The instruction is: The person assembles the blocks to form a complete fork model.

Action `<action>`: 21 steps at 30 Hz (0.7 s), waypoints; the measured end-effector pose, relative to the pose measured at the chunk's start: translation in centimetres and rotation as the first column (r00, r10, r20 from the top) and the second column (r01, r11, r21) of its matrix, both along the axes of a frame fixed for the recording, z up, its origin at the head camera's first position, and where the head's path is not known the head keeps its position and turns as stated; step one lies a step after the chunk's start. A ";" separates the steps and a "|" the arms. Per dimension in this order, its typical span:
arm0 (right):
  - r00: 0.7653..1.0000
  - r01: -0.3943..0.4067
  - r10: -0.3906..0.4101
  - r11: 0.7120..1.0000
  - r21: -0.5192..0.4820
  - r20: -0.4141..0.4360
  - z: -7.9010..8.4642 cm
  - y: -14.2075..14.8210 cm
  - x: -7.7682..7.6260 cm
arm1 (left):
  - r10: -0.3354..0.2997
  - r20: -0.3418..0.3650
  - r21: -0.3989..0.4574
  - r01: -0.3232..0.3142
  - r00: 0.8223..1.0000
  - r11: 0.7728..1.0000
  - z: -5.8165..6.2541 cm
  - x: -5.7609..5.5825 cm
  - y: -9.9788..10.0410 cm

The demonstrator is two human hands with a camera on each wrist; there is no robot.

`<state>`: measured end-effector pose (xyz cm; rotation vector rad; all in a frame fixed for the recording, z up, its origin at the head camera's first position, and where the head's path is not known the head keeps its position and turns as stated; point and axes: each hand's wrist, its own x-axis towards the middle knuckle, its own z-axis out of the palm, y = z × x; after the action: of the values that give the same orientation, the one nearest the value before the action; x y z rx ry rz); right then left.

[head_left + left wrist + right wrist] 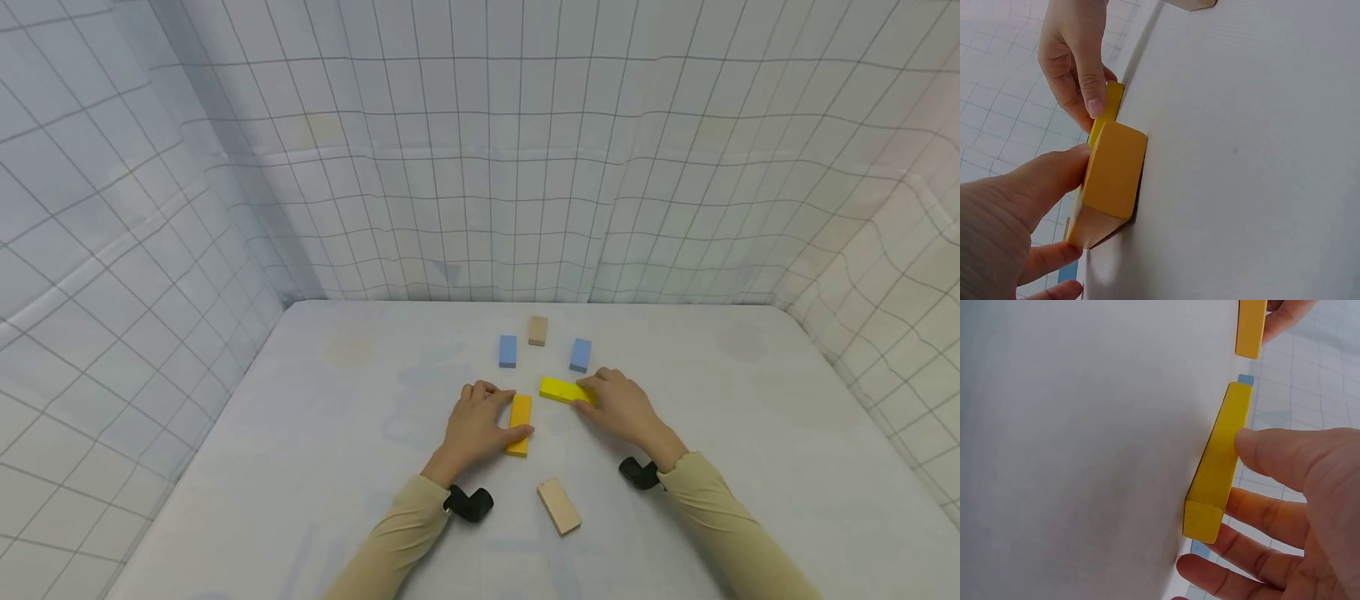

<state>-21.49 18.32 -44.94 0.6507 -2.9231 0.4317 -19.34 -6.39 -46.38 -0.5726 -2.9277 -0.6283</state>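
Observation:
An orange rectangular block [521, 410] lies lengthwise on the white-covered table, left of a yellow block [557, 389] that lies crosswise. My left hand [474, 422] holds the orange block from its left side, thumb against it near the front end and index finger at the far end. In the left wrist view, the other fingers extend beside the orange block [1116, 172]. My right hand [621, 407] grips the yellow block by its right part, thumb on the near side and fingers on the far side. The right wrist view shows the yellow block [1219, 450] between thumb and fingers.
Beyond the hands lie two blue blocks, one on the left [507, 351] and one on the right [581, 354], with a small wooden block [537, 330] behind them. Another plain wooden block [558, 506] lies nearer, between the forearms. Grid-patterned white curtains [480, 167] surround the table.

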 end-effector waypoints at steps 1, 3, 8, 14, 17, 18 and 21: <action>1.000 -0.003 0.003 1.000 -0.002 -0.003 0.0 0.0 0.0 | -0.002 0.004 0.009 0.001 1.000 1.000 0.0 0.0 0.0; 1.000 -0.007 0.007 1.000 -0.008 -0.009 0.0 0.1 0.0 | -0.001 0.009 0.022 0.001 1.000 1.000 -0.2 -0.1 0.1; 1.000 -0.001 0.001 1.000 -0.024 -0.009 -0.2 0.1 0.0 | 0.009 0.037 0.068 -0.011 0.999 0.998 -0.4 -0.2 0.2; 1.000 0.012 -0.010 0.998 -0.068 0.027 -0.4 0.1 -0.1 | 0.012 0.109 0.133 -0.027 0.994 0.991 -0.3 -0.2 0.4; 0.999 0.021 -0.016 0.995 -0.100 0.052 -0.5 0.1 -0.1 | 0.004 0.153 0.165 -0.030 0.988 0.986 0.0 -0.2 0.5; 0.998 0.024 -0.017 0.993 -0.111 0.060 -0.5 0.1 -0.1 | -0.001 0.167 0.180 -0.029 0.986 0.983 0.1 -0.2 0.6; 0.996 0.030 -0.017 0.988 -0.154 0.089 -0.5 0.0 -0.1 | -0.023 0.195 0.208 -0.018 0.981 0.978 0.2 -0.3 0.6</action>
<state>-21.58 18.36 -45.46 0.5897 -2.9359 0.6947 -19.64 -5.74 -46.20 -0.5180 -2.9837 -1.0338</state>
